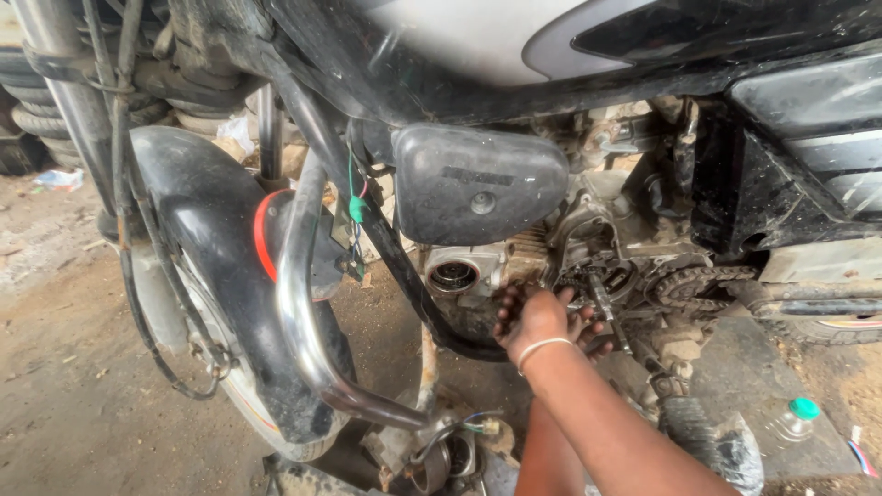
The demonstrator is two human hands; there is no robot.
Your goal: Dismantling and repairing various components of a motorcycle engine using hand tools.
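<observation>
A motorcycle stands side-on with its engine (588, 243) opened up. My right hand (536, 319), greasy and wearing a thin white bangle, reaches from the lower right and presses against the open engine case just left of a slim metal rod (608, 312). Its fingers curl away from me, so their grip is hidden. My left forearm (544, 450) rises from below and passes behind the right arm; that hand is hidden. The drive sprocket and chain (691, 285) sit to the right of the hand. The round exhaust port (452, 276) is to its left.
A black plastic side box (478, 184) hangs above the hand. A chrome crash guard (296, 276) and the black front mudguard (202, 216) stand left. Loose parts and wires (441, 455) lie on the dirt floor. A green-capped bottle (796, 418) lies at right. Tyres (28, 115) are stacked far left.
</observation>
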